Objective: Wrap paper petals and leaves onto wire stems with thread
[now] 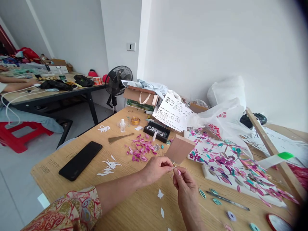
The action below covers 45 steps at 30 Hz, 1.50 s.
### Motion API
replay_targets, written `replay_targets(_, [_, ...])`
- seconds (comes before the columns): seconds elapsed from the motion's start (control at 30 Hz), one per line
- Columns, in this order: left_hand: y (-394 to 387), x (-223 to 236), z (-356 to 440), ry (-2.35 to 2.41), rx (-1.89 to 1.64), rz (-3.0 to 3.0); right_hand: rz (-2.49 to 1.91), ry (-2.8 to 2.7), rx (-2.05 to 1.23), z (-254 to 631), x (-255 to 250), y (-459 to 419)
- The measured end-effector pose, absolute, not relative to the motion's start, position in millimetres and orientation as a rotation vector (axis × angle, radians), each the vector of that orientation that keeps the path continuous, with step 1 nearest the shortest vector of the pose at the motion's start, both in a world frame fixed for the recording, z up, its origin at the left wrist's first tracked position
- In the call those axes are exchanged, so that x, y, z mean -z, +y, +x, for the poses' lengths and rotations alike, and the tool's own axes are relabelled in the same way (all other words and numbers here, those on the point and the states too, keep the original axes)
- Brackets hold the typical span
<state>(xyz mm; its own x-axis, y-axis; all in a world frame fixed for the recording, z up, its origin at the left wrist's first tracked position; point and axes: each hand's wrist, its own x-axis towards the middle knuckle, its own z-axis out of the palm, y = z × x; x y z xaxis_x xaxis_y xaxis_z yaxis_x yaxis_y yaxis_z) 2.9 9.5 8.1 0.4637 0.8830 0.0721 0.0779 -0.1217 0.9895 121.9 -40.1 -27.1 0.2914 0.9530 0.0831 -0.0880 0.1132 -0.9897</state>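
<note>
Nearest the wearer, a pale, leaf-shaped cut-out (162,212) lay flat on the light-brown wooden table (134,205), and a lavender, disc-shaped spool (231,215) sat off to the right. Just beyond, the bare left hand (157,168) had thumb and forefinger pinched together on a tiny, pale, slender piece (173,165), too small to make out fully. The bare right hand (186,184) met it there, thumb and fingers closed on the same spot; the fingertips nearly touched, probably because so small a piece needed steadying from both sides. Slim metal tweezers (228,200) lay right of the right hand, seemingly within easy reach.

A black, rectangular phone (80,160) lay well to the left, apart from the loose pieces. Past the hands, a tan, square-faced wooden block (179,149) stood tilted, with magenta and pink petals (141,148) heaped to its left, perhaps grouped for picking. Behind them sat a black, oblong tray (165,140), its low walls likely keeping small parts together. Farthest, a black, round-caged fan (119,81) stood beyond the table.
</note>
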Motion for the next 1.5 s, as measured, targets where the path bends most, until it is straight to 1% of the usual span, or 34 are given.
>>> replay_targets(0.33, [8.5,-10.4,2.4,0.942,-0.844,1.493,-1.206,-1.011,-0.954,123.2,29.9,-40.3])
replay_targets(0.5, [7.8,-8.1,1.9,0.945,-0.89,1.522,-1.214,-1.028,-0.932,120.5,27.7,-39.9])
replay_targets(0.63, [9.4,-9.3,0.6,0.939,-0.901,1.451,-1.206,-0.985,-0.978,117.5,23.3,-39.7])
replay_targets(0.77, [11.4,-12.4,-2.3,0.932,-1.003,1.44,-1.145,-0.995,-0.959,116.9,22.1,-40.8])
replay_targets(0.87, [10.2,-15.2,-3.8,0.895,-1.026,1.286,-1.145,-1.052,-0.931,117.2,23.6,-41.6])
replay_targets(0.97, [7.3,-18.4,-4.4,0.855,-0.977,1.105,-1.166,-1.077,-0.977,117.8,25.7,-40.3])
replay_targets(1.07, [5.2,-20.1,-4.7,0.818,-0.955,1.055,-1.186,-1.105,-1.033,117.9,27.6,-37.2])
replay_targets(1.33, [3.6,-16.7,-3.1,0.722,-0.91,1.111,-1.246,-1.06,-1.058,120.7,28.3,-31.4])
replay_targets(1.5, [8.8,-16.2,-9.2,0.886,-1.009,1.439,-1.355,-0.897,-0.995,126.8,16.3,-38.4])
